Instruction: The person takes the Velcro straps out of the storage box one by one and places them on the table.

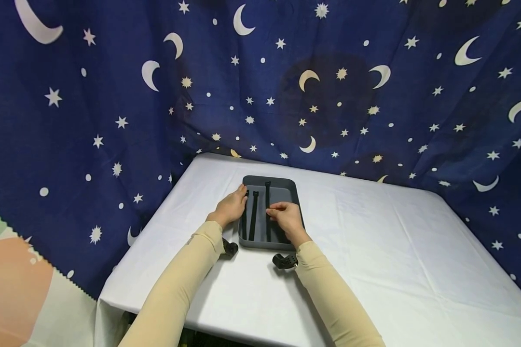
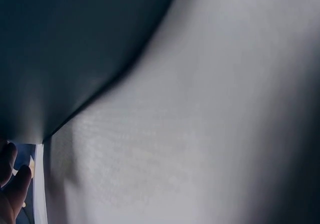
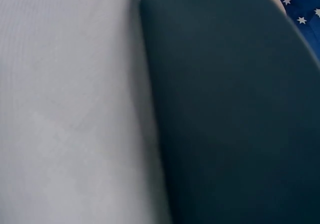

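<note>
A shallow dark grey tray stands on the white-covered table, with three long black straps inside, each with a wider far end. My left hand rests against the tray's left wall, its fingers fairly straight. Just inside that wall is the left strap, partly covered by the hand; the middle strap lies beside it. Over the tray, my right hand pinches the right strap between thumb and forefinger. The left wrist view shows the tray's outer side and left fingers; the tray wall fills much of the right wrist view.
A white cloth covers the table, with creases on the right side. Behind and at the sides hangs a dark blue curtain with moons and stars. Black wrist cameras, including the right one, sit low in front of the tray.
</note>
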`<state>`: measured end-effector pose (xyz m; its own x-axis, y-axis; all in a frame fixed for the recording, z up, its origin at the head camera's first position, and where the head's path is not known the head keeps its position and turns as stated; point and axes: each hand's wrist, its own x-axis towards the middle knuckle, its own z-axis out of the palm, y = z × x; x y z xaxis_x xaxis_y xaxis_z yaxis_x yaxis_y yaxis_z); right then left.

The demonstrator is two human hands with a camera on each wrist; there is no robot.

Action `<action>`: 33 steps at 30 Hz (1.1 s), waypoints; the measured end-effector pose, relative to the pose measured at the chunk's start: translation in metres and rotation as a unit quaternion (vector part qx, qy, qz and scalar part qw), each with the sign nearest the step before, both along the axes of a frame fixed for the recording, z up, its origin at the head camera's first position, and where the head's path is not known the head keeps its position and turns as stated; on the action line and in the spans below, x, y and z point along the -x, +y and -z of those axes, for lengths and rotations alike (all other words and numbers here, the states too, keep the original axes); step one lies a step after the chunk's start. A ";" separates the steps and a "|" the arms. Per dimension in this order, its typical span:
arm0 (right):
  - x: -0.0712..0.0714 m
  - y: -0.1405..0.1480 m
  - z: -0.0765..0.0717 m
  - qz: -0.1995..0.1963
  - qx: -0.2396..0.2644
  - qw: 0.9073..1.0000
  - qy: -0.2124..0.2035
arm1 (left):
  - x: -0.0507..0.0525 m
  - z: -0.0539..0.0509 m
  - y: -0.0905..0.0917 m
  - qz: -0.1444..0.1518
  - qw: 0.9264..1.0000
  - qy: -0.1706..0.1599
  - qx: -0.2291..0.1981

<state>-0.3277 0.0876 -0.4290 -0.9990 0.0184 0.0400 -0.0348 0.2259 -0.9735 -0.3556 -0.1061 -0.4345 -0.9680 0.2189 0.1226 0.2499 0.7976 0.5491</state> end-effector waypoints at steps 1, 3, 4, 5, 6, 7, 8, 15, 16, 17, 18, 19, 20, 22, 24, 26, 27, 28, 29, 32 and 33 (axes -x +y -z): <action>0.000 0.000 0.000 0.001 0.001 1.000 0.000 | 0.000 0.000 0.000 0.000 1.000 -0.001 0.000; 0.000 0.001 0.000 0.003 0.003 1.000 0.000 | 0.000 0.001 0.000 0.001 1.000 -0.005 -0.003; -0.001 0.001 0.000 0.003 0.002 1.000 0.001 | 0.000 0.001 0.000 0.001 1.000 -0.007 -0.004; -0.001 0.002 0.000 0.004 0.001 1.000 0.000 | -0.001 0.001 0.000 0.002 1.000 -0.008 -0.004; -0.001 0.003 0.000 0.004 0.001 1.000 0.000 | -0.001 0.001 0.000 0.003 1.000 -0.008 -0.003; -0.001 0.003 0.000 0.004 -0.002 1.000 0.000 | -0.002 0.001 0.000 0.004 1.000 -0.009 -0.003; -0.001 0.004 -0.001 0.004 -0.003 1.000 0.001 | -0.002 0.000 0.000 0.004 1.000 -0.009 -0.003; 0.001 0.009 -0.003 0.001 -0.005 1.000 0.004 | -0.003 -0.002 0.000 0.007 1.000 -0.007 -0.001; 0.002 0.009 -0.003 0.001 -0.003 1.000 0.005 | -0.003 -0.002 0.000 0.007 1.000 -0.007 0.000; 0.002 0.010 -0.002 0.001 -0.001 1.000 0.004 | -0.003 -0.002 0.000 0.007 1.000 -0.008 0.001; 0.001 0.010 -0.002 0.001 0.001 1.000 0.002 | -0.003 -0.001 0.000 0.008 1.000 -0.008 0.002; 0.002 0.011 -0.003 0.001 0.002 1.000 0.002 | -0.003 -0.001 0.000 0.008 1.000 -0.008 0.003; 0.002 0.012 -0.004 0.001 0.001 1.000 0.003 | -0.003 -0.001 0.000 0.008 1.000 -0.008 0.004; 0.002 0.013 -0.006 0.001 0.002 1.000 0.003 | -0.002 -0.001 0.000 0.010 1.000 -0.008 0.007; 0.002 0.015 -0.008 0.001 0.005 1.000 0.005 | -0.001 -0.002 0.000 0.010 1.000 -0.006 0.004; 0.002 0.017 -0.010 0.001 0.007 1.000 0.006 | -0.001 -0.002 0.000 0.010 1.000 -0.005 0.002; 0.002 0.017 -0.011 0.001 0.010 1.000 0.007 | -0.001 -0.002 0.000 0.009 1.000 -0.004 0.001; 0.002 0.018 -0.012 0.002 0.011 1.000 0.006 | -0.001 -0.003 0.000 0.009 1.000 -0.003 0.000; 0.002 0.019 -0.013 0.002 0.010 1.000 0.006 | -0.002 -0.003 0.000 0.008 1.000 -0.002 -0.003; 0.001 0.021 -0.014 0.005 0.007 1.000 0.001 | -0.003 -0.002 0.000 0.008 1.000 -0.003 -0.003; 0.001 0.022 -0.014 0.006 0.008 1.000 0.000 | -0.003 -0.002 0.000 0.008 1.000 -0.004 -0.004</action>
<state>-0.3287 0.1094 -0.4153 -0.9987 0.0310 0.0395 -0.0321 0.2103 -0.9771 -0.3526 -0.1061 -0.4322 -0.9652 0.2342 0.1166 0.2587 0.7890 0.5573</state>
